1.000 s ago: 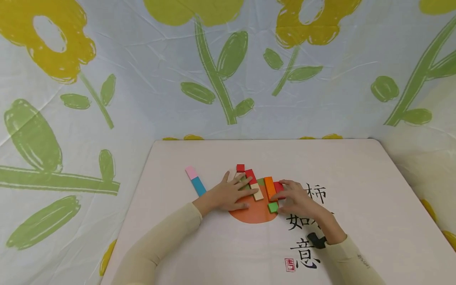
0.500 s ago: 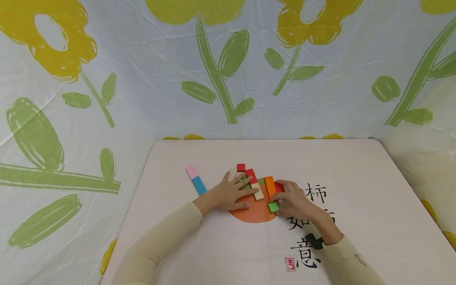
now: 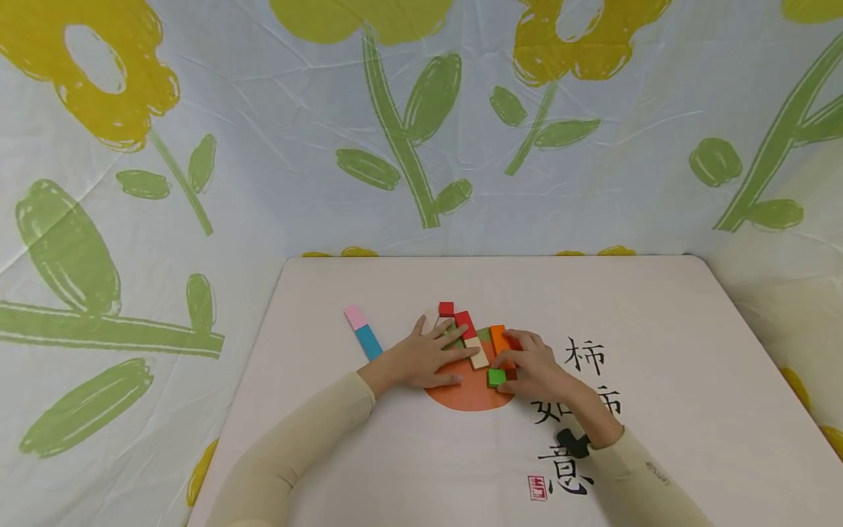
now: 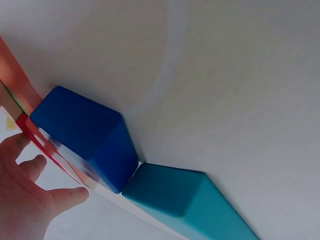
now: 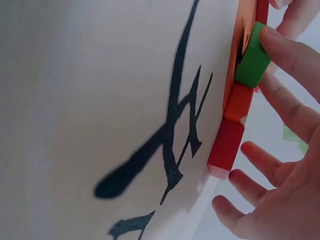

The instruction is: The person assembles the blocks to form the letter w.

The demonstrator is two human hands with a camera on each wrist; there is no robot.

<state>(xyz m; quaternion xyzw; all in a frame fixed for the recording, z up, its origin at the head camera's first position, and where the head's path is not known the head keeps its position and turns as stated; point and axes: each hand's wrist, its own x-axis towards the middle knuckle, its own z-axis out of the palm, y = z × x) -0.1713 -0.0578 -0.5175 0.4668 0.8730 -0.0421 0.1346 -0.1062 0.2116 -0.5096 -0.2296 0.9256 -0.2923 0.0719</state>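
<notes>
My right hand [image 3: 536, 369] pinches a small green block [image 3: 497, 378] between thumb and index finger, just below an orange block [image 3: 499, 340]. In the right wrist view, a red block [image 5: 226, 147] sits beside the orange one, near the other fingertips; the hand mostly hides it in the head view. My left hand [image 3: 428, 359] lies with fingers spread over the block row, by a red block [image 3: 465, 325] and a cream block [image 3: 478, 354]. A small red block [image 3: 446, 309] is at the row's far end. What lies under the palm is hidden.
To the left lie a pink block [image 3: 355, 316] and a blue block [image 3: 369, 342] end to end. The left wrist view has a dark blue block [image 4: 80, 122] touching a teal one [image 4: 167, 187]. An orange round print [image 3: 469, 395] and black characters mark the table sheet.
My right hand has closed on the green block and shifted it slightly left, away from the red block's side. The left hand stays in place.
</notes>
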